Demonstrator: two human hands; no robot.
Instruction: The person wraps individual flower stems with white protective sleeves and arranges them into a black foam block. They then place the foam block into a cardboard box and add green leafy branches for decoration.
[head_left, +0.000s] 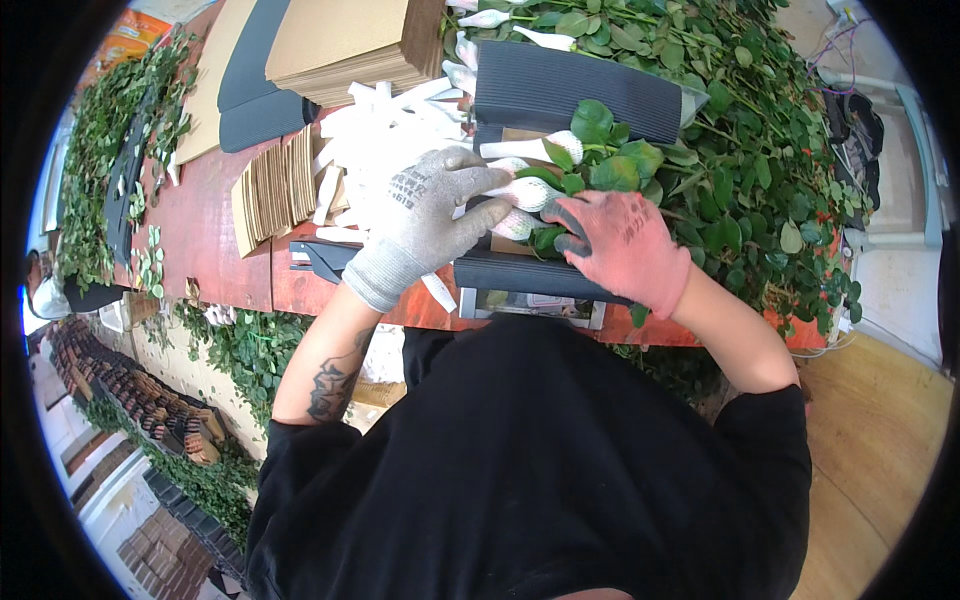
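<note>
My left hand (435, 217), in a grey-white knit glove, has its thumb and fingertips at the tip of a flower bud in a white foam net sleeve (531, 193). At the bud's leafy end is my right hand (626, 244), in a pink glove with dark fingertips, its fingers curled; whether it grips the stem is hidden. More netted buds (517, 224) lie above and below this one, over a sheet of black corrugated cardboard (577, 86) with its sides spread. Green leafy stems (720, 187) run off to the right.
White foam sleeves or strips (397, 112) are heaped left of the buds. Behind stands a stack of brown cardboard sheets (352, 45); smaller cardboard pieces (277, 187) and a black stapler (322, 256) lie at the left. The red tabletop (202, 247) carries more foliage at its far left.
</note>
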